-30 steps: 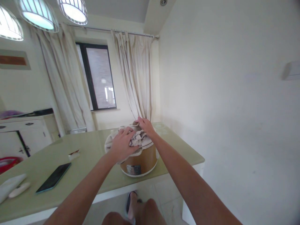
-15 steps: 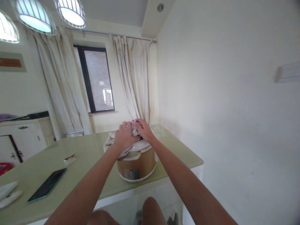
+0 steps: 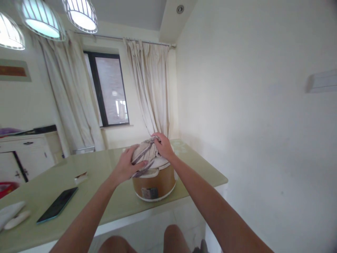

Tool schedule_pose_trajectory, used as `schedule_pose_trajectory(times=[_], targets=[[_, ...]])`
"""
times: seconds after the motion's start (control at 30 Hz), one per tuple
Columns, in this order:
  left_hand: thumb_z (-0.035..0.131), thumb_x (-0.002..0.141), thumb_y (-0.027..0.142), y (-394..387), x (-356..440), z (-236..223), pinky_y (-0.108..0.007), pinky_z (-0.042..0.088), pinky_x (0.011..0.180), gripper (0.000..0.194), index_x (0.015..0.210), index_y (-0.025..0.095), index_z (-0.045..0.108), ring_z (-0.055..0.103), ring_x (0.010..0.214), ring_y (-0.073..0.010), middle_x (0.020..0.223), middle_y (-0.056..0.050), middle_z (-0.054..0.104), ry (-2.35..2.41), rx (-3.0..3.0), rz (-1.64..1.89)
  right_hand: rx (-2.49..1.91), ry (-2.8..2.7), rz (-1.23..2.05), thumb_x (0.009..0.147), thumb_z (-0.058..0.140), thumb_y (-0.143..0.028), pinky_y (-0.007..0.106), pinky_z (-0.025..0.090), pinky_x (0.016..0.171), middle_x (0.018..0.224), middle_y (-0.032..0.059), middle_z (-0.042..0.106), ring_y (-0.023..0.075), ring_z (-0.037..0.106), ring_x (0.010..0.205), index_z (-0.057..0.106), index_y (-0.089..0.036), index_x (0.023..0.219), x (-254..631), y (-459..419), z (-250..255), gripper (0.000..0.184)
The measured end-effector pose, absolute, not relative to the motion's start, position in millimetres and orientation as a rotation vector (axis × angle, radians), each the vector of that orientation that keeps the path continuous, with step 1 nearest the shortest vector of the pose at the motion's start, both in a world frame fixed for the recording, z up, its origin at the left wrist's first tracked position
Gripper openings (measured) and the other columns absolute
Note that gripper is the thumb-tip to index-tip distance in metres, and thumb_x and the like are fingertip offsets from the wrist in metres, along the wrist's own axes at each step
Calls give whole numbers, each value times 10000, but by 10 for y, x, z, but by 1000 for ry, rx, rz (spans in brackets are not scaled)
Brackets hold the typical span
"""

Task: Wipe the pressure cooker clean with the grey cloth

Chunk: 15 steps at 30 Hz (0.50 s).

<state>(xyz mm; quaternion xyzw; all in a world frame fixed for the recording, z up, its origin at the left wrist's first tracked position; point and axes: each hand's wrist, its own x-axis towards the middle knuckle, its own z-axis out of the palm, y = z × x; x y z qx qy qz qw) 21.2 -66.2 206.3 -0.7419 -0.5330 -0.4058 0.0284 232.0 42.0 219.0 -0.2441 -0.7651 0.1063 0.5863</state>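
A rice cooker (image 3: 163, 180) with a tan body and a white lid stands near the front edge of the table. A light cloth with dark stripes (image 3: 145, 150) lies bunched over the left and top of its lid. My left hand (image 3: 126, 164) holds the cloth's left side, thumb across the front and fingers behind. At the top of the lid, my right hand (image 3: 163, 146) has its fingers curled round the cloth's bunched end. The lid's top and part of its left rim are hidden under the cloth.
On the pale green table (image 3: 101, 196) lie a dark phone (image 3: 57, 205), a small white packet (image 3: 80, 178) and white objects (image 3: 13, 215) at the left edge. A bare wall (image 3: 250, 123) rises on the right. Curtains and a window are behind.
My left hand has moved left and slightly down, from the lid's top to the cloth's left side. The cloth now spreads into a wider bundle. My right hand stays near the top.
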Motion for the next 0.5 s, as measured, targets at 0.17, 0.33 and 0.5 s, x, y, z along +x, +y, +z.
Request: schedule_pose_trajectory(times=[0.17,0.33,0.5], targets=[[564,935,426,-714,538,2055,-513,485,1096,476,1323,152,604,626,1196,-343,1251,-162,672,-1612,-2125,-1250,-594,-1847,165,987,604,-376,320,475,956,1023,32,669,210,635,1015,688,-263,1034,2328,327,2204,148],[621,905,470,-809,722,2235,-531,497,1098,467,1244,150,649,616,1207,-354,1255,-169,666,-1628,-2189,-1151,-642,-1791,155,925,692,-507,296,472,841,891,2,663,190,616,866,645,-250,906,2312,301,2205,262],[625,931,497,-1424,833,2301,-544,490,1163,372,1222,288,724,644,1271,-321,1360,-79,699,-1416,-2167,-1452,-695,-1743,226,903,697,-556,271,413,696,729,-40,609,165,552,727,624,-243,792,2312,310,2209,340]])
